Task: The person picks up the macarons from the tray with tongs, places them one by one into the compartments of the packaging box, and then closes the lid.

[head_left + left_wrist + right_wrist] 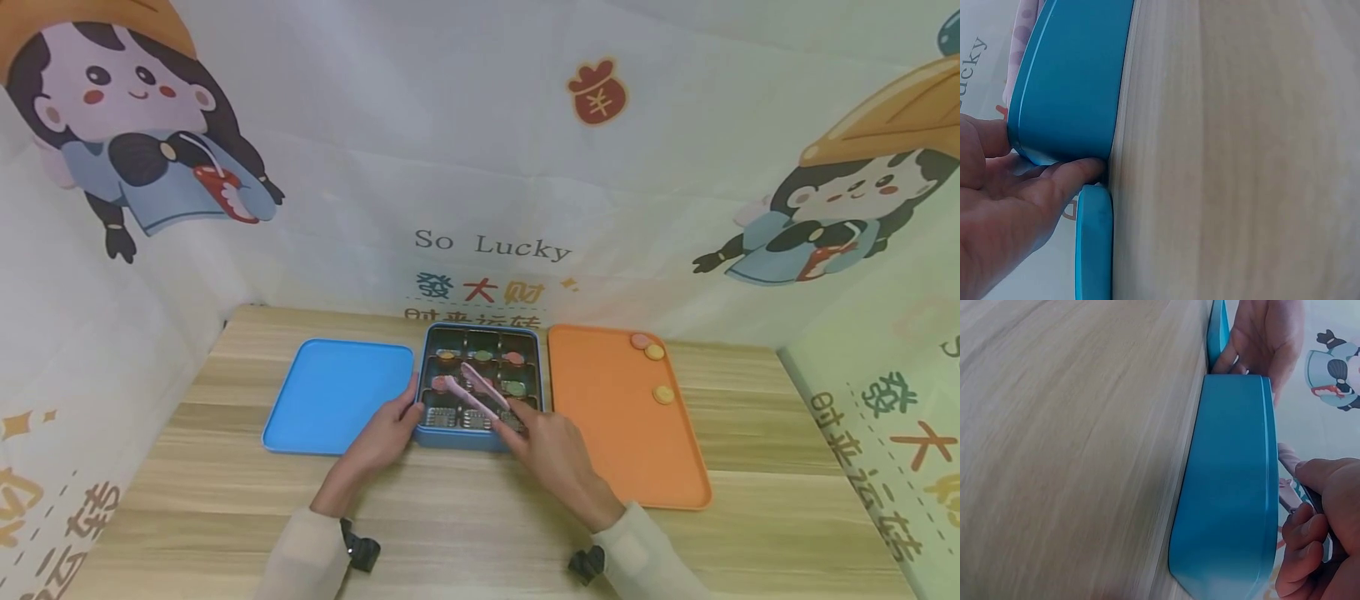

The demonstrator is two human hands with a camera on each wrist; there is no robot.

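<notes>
In the head view, a blue tin box (480,439) with a grid of compartments stands mid-table. Its far and middle rows hold small round cookie-like pieces, among them a green piece (483,356) and a pink piece (513,358). My left hand (386,433) grips the box's left side, thumb near the rim and fingers low against the wall, as the left wrist view shows. My right hand (555,450) holds pink tongs (480,400) over the box. The tongs' tips are spread apart above the middle row, overlapping a pink piece in this view.
To the right lies an orange tray (622,417) with a pink piece (640,341) and two yellow pieces (663,395) along its far right side. A blue lid-like tray (341,400) lies left of the box. Behind the wooden table (465,533) hangs a printed cloth (487,150).
</notes>
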